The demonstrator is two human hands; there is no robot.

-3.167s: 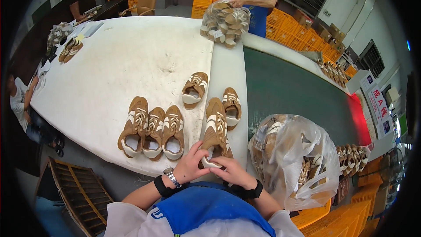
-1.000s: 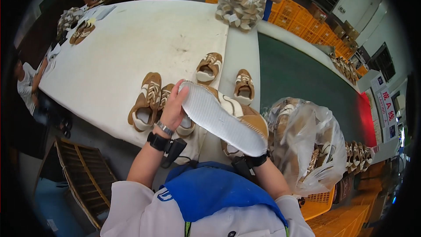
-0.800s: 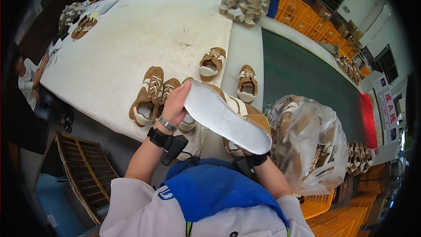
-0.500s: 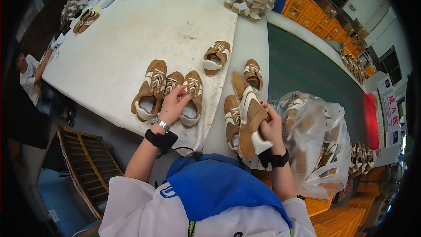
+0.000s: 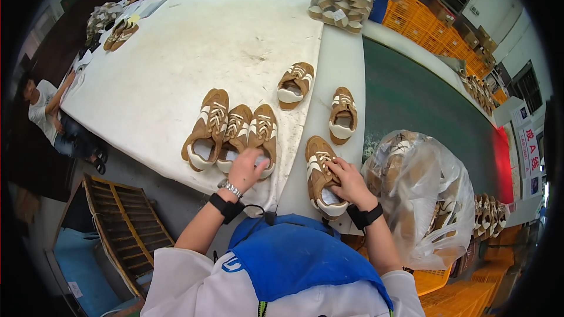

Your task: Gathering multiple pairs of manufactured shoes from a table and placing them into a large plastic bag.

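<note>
My right hand [image 5: 351, 185] grips the side and collar of a brown sneaker [image 5: 317, 159] with white stripes, standing upright on the pale strip. My left hand [image 5: 247, 170], slightly blurred, is over the heel ends of a row of three matching sneakers; its thumb and fingers are apart and no object shows between them. In that row are a left sneaker [image 5: 212, 120], a middle sneaker [image 5: 238, 124], partly covered by the hand, and a right sneaker [image 5: 263, 129]. Farther off stand two single sneakers, one on the white cloth [image 5: 295, 85] and one on the pale strip [image 5: 342, 114].
A clear plastic bag [image 5: 432, 199] full of sneakers stands close to my right arm. Beyond lies a green surface [image 5: 417, 94]. Another person holds a filled bag [image 5: 341, 0] at the far end. A person [image 5: 44, 108] sits at left, near a wooden rack [image 5: 120, 217].
The sneaker tilted sole-out in my right hand no longer shows; that hand is now on an upright sneaker. My left hand has moved down toward the row's heels. The view has shifted slightly.
</note>
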